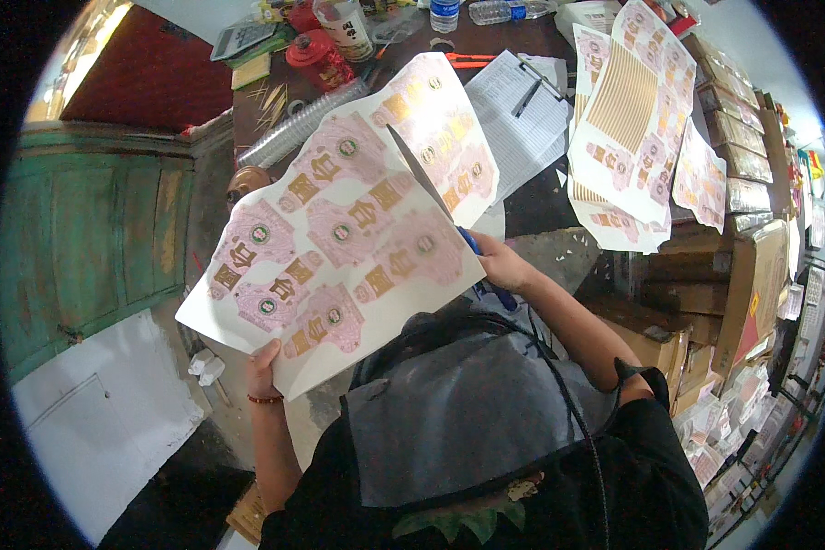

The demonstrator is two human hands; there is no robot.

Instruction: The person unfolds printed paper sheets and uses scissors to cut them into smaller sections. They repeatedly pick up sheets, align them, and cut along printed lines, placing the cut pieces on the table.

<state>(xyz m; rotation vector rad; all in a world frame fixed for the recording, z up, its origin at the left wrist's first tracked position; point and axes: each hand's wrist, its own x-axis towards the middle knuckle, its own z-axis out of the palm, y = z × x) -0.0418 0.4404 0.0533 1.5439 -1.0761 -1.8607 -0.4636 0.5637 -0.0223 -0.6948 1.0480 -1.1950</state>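
My left hand (263,368), with a beaded bracelet at its wrist, pinches the lower edge of a large white printed sheet (344,261). Pink shapes with gold lettering and small round green marks cover the sheet, which slants across my front. My right hand (506,264) is closed round the blue handles of a pair of scissors (469,240). A long dark blade runs up along the sheet's right edge. Past the blade lies another printed piece (445,128) with the same pattern; whether it still joins the sheet, I cannot tell. A grey apron (467,412) covers my lap.
On the dark table stand a red container (318,60), a clear plastic tube (298,124), a clipboard with pen (522,105), orange-handled scissors (470,60) and bottles (445,15). More printed sheets (628,128) overhang its right edge. Cardboard boxes (752,289) are stacked at right; a green door (101,220) is left.
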